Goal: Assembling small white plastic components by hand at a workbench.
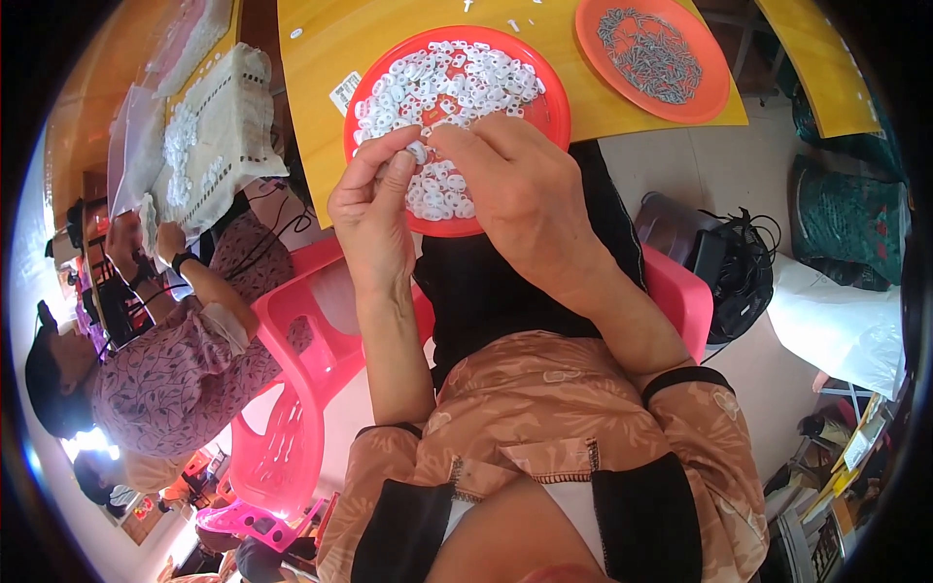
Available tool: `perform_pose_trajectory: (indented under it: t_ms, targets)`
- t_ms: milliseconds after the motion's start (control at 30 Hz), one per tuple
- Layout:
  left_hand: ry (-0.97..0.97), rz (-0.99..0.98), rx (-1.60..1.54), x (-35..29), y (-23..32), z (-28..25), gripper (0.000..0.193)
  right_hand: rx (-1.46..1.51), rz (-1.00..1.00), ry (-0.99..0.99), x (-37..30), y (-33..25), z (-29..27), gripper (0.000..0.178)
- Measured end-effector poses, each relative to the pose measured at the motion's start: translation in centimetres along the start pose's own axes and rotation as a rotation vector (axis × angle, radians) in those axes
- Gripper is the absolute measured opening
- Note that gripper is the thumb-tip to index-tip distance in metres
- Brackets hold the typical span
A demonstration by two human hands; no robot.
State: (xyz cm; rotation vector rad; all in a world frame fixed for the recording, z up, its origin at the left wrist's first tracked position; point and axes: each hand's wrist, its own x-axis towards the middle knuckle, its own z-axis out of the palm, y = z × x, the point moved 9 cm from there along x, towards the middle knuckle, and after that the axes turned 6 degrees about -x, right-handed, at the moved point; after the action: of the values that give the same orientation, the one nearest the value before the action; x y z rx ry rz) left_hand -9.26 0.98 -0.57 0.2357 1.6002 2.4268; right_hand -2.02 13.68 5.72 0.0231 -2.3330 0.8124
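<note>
My left hand (374, 209) pinches a small white plastic piece (417, 152) between thumb and fingertips, above the near half of a round red tray (561, 112). Across the tray lie many white plastic pieces (476, 73) of the same sort, with holes in them. My right hand (530, 199) is closed, its thumb and forefinger tips pressed together just right of the held piece. Whatever sits between those right fingertips is hidden. Beyond, on the right, an orange plate (717, 92) carries a heap of small grey metal screws or pins (649, 58).
The yellow table (316, 58) holds both dishes; a white label (344, 93) lies beside the red tray. At left, a co-worker (185, 379) handles white parts on a cloth. A pink chair (282, 437) stands nearby. A black bag (743, 282) and white sack (836, 325) are at right.
</note>
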Motion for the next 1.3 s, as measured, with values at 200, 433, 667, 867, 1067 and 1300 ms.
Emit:
perform_pose_trajectory:
  t_ms: [200,433,667,867,1067,1300]
  targets:
    - [0.058,-0.015,-0.023,0.4,-0.2,-1.1,0.020,-0.038,0.021,-0.060,0.1,0.1,0.2,0.026]
    - [-0.046,-0.306,-0.548,0.1,-3.2,-0.6,0.027,0.101,0.084,-0.003,0.0,0.6,-0.1,0.012]
    - [-0.062,-0.344,-0.676,-0.3,-3.5,-0.1,0.025,0.115,0.120,-0.021,-0.5,-0.3,0.1,0.008]
    - [-0.072,-0.324,-0.689,-0.4,-3.2,0.0,0.024,0.070,0.101,-0.036,-0.7,-1.3,0.2,0.010]
    - [-0.056,-0.300,-0.666,-0.4,-3.1,-0.2,0.024,0.091,0.101,0.003,-0.6,-1.3,0.0,0.011]
    - [-0.021,-0.291,-0.635,-0.4,-3.1,-0.4,0.022,0.084,0.109,0.013,-0.5,-1.2,0.0,0.012]
